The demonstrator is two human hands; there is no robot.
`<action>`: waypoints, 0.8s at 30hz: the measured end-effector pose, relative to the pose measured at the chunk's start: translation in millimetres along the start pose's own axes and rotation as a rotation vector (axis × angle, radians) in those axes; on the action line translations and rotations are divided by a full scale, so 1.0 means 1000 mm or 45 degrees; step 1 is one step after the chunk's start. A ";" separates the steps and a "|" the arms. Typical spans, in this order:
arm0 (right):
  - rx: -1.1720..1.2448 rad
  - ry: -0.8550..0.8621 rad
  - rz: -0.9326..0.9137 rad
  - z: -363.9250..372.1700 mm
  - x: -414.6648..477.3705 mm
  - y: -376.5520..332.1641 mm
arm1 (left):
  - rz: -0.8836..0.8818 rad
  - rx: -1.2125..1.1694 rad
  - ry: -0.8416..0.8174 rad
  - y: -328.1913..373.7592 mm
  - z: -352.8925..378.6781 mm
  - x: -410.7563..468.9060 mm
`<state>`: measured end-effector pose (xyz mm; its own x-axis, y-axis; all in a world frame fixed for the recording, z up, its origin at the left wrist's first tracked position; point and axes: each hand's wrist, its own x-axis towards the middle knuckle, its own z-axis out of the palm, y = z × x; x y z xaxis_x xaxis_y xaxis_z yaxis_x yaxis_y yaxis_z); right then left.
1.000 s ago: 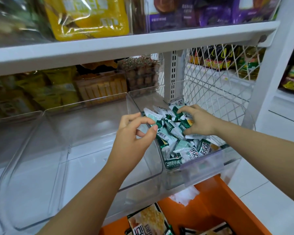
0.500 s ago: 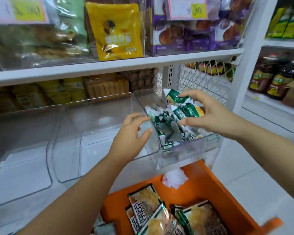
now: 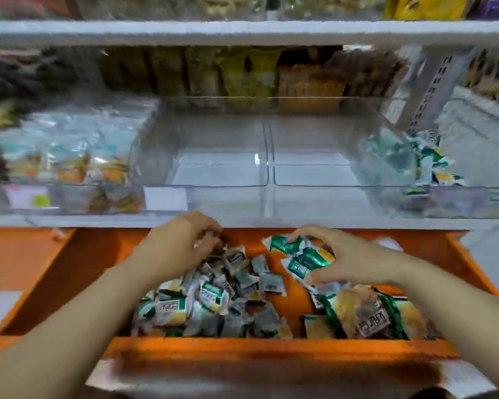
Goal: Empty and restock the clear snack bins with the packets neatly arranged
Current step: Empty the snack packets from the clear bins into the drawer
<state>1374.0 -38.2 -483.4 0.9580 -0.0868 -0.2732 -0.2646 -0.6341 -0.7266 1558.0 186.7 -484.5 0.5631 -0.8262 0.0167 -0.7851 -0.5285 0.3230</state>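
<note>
both forearms reach forward and down over an orange crate (image 3: 271, 348) that sits just below the white shelf (image 3: 242, 223). the left hand (image 3: 179, 246) hovers palm-down at the crate's far left, fingers curled loosely over the heap of small green-and-white packets (image 3: 213, 298); whether it grips any is not clear. the right hand (image 3: 340, 260), at the crate's far right, is clamped on a bunch of green packets (image 3: 306, 259), thumb below and fingers arched above. larger snack bags (image 3: 369, 312) lie in the crate's near right corner. directly above the crate, two clear bins (image 3: 268, 151) stand side by side on the shelf, nothing visible inside. right of them, a third bin (image 3: 455, 197) holds a few green packets; left of them, a blurred bin (image 3: 69, 156) is full.
</note>
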 end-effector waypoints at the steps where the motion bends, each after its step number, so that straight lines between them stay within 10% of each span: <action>1: -0.029 -0.045 0.007 0.018 0.019 -0.003 | -0.066 0.025 -0.002 -0.016 -0.002 -0.011; 11: -0.052 0.076 0.275 0.144 0.173 0.008 | -0.233 -0.042 -0.024 -0.085 0.005 -0.017; 24: 0.159 -0.012 0.139 0.098 0.143 0.007 | -0.106 -0.133 0.100 -0.057 0.011 0.001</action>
<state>1498.2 20.5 -588.8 0.9218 -0.1427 -0.3604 -0.3796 -0.5205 -0.7648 1600.2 213.8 -513.3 0.6470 -0.7603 0.0580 -0.7057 -0.5682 0.4233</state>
